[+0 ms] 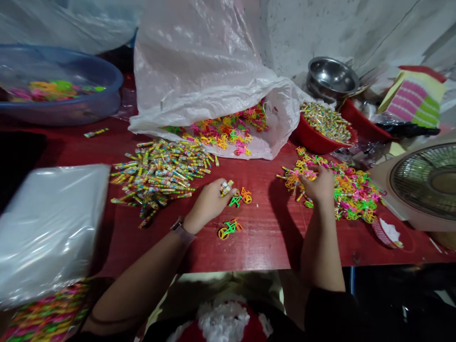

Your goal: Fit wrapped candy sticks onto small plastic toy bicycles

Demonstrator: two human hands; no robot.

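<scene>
My left hand [208, 203], with a band on its wrist, is closed round several candy tubes [226, 188] whose wrapped ends show above the fingers. Beside its fingertips lie a green plastic toy piece [235, 199] and an orange one [246, 195]. Nearer me on the red table [263, 237] rests a small toy bicycle [230, 228] in yellow, green and orange. My right hand [320, 184] reaches down into a heap of coloured plastic toy bicycles [356, 194]. Its fingertips are partly hidden there, and a few thin tubes [300, 194] poke out beside them.
A pile of candy tubes [160, 171] lies left of centre. Behind it a large plastic bag [203, 61] spills toy bicycles. A blue basin [71, 111], clear plastic sheets [50, 213], a red bowl [313, 135] of tubes, a steel bowl [331, 76] and a fan [431, 175] stand around.
</scene>
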